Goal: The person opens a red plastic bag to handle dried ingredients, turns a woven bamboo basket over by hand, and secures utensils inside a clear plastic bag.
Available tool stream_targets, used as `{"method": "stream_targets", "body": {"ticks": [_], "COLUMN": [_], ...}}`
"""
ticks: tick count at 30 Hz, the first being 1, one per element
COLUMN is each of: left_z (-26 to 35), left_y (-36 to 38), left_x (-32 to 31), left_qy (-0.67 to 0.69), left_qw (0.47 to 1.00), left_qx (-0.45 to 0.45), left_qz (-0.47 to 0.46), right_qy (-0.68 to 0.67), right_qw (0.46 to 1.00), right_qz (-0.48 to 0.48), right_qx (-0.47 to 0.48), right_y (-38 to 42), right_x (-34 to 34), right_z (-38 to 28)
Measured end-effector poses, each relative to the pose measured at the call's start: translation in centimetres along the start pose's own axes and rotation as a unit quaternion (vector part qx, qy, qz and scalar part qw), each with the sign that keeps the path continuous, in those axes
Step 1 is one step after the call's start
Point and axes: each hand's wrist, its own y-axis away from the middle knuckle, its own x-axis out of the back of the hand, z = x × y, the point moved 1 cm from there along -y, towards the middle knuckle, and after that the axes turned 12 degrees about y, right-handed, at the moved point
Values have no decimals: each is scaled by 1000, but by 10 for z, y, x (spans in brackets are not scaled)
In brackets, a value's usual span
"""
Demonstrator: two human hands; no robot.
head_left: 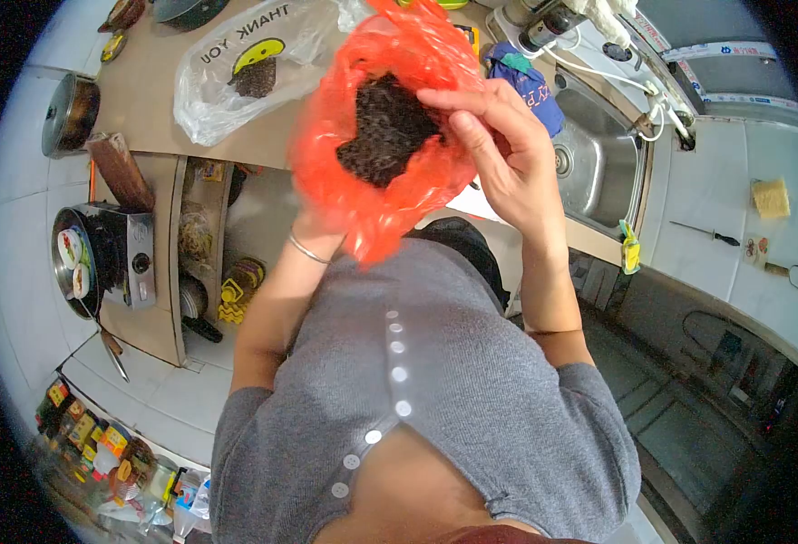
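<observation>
A crinkled red plastic bag (pixel 326 177) is held up before me with its mouth open. Inside lies a heap of dark, crumbly, dried-looking stuff (pixel 383 136) whose kind I cannot make out. My left hand (pixel 319 228) grips the bag from below; its fingers are hidden behind the plastic, and a bangle rings the wrist. At the bag's right rim is my right hand (pixel 513 156), with bent fingers and thumb on the plastic and the index fingertip over the dark stuff. Behind, a whitish plastic bag (pixel 209 95) printed THANK YOU lies on the counter (pixel 150 118), with a dark patch showing.
To the right is a steel sink (pixel 603 168), beside a blue cloth-like item (pixel 535 100). A pan (pixel 77 238) with white items sits on a stove (pixel 141 263) at left. An oil bottle (pixel 240 290) stands beneath the counter. Several bottles and jars (pixel 113 453) crowd the lower left.
</observation>
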Motion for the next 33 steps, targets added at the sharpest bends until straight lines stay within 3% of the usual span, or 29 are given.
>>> {"method": "stream_targets", "body": {"ticks": [4, 5, 6, 8, 11, 14, 17, 18, 19, 20, 21, 22, 23, 25, 27, 30, 31, 33], "left_z": [28, 41, 49, 85, 81, 95, 95, 102, 99, 125, 119, 100, 97, 96, 97, 72, 64, 67], "left_y": [29, 40, 78, 64, 88, 102, 110, 96, 127, 100, 108, 132, 133, 131, 125, 126, 99, 83], "left_x": [17, 24, 23, 43, 43, 47, 47, 54, 43, 59, 54, 44, 43, 43, 43, 27, 25, 16], "left_qy": [7, 9, 11, 15, 17, 19, 20, 20, 21, 22, 23, 23, 24, 24, 23, 17, 12, 2], "left_qw": [999, 998, 998, 996, 993, 991, 988, 988, 987, 987, 987, 987, 987, 987, 987, 991, 993, 996], "left_qx": [30, 40, 50, 65, 75, 83, 88, 89, 89, 86, 82, 79, 77, 75, 76, 59, 45, 15], "left_qz": [26, 37, 47, 66, 87, 107, 124, 128, 131, 133, 136, 138, 140, 141, 139, 121, 112, 92], "right_qy": [-151, -135, -110, -82, -89, -99, -141, -177, -119, -143, -159, -179, -118, -20, 11, -26, -96, -52], "right_qw": [988, 991, 993, 990, 979, 979, 971, 970, 988, 989, 986, 982, 988, 994, 999, 996, 995, 998], "right_qz": [17, 23, 11, 4, 2, -87, -44, -4, -51, -1, -15, 36, 102, 36, 46, 67, 17, -15], "right_qx": [-12, -4, 42, 117, 184, 155, 186, 165, 87, 36, -52, -46, -2, -99, 12, 51, 7, 24], "right_y": [-1, 0, -1, 2, 13, 22, 21, 19, 15, 9, 3, -6, -15, -27, -38, -50, -53, -57], "right_x": [-17, -24, -27, -41, -68, -73, -77, -72, -58, -56, -39, -34, -27, 7, 3, -8, -10, -15], "right_z": [-6, -8, -13, -19, -28, -33, -20, -11, -2, 11, 15, 33, 48, 29, 51, 42, 37, 26]}}
